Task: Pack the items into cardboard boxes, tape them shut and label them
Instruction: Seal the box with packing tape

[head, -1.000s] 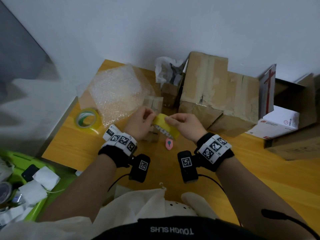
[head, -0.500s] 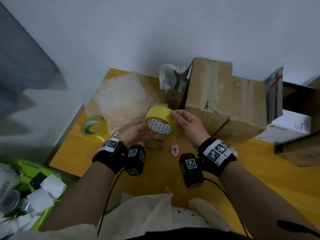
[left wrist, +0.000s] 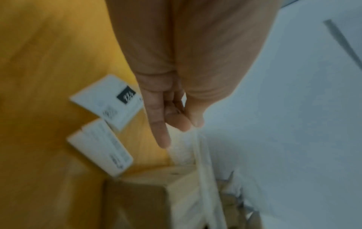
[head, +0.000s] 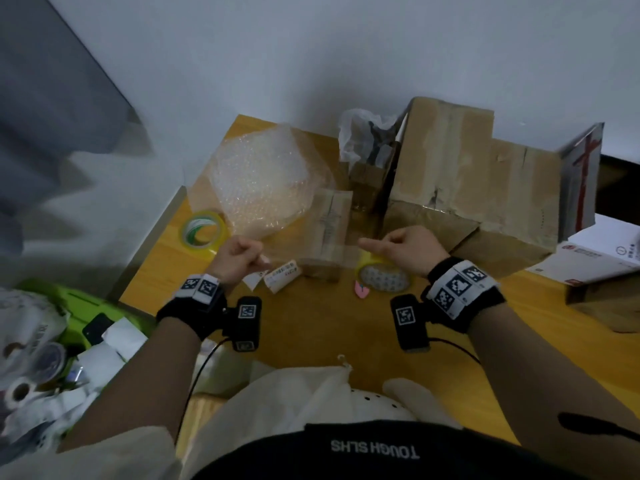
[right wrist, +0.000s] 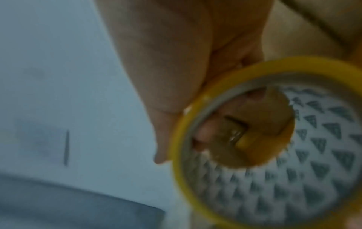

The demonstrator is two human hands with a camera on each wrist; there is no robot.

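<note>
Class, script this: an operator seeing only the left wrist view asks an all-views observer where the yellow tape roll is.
Operator: My left hand pinches a clear strip. Who holds the roll?
Observer: The right hand, near the small box.
Operator: Gripped how?
Observer: Fingers hooked through its core.
Operator: Any cutter?
Observer: A pink one on the table, beside the roll.

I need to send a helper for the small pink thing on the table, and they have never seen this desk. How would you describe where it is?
On the wooden table, find the yellow tape roll with the triangle-patterned core, held by the right hand. Just left of that roll's lower edge lies the pink item, flat on the wood. It is the only pink thing there; the white labels lie farther left.
</note>
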